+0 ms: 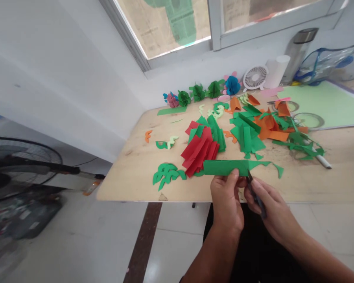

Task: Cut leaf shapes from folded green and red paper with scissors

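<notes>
Strip [220, 168] | green | in left hand [226, 199], beneath thumb | scissors [256, 198] touching

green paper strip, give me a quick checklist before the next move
1. Left hand holding the green paper strip: ok
2. Right hand holding the scissors: ok
3. Left thumb apart from the blades: ok
4. Area right of the blades free of scraps: not ok, a green scrap lies there
5. Strip not touching the red papers: cannot tell, they overlap in view
</notes>
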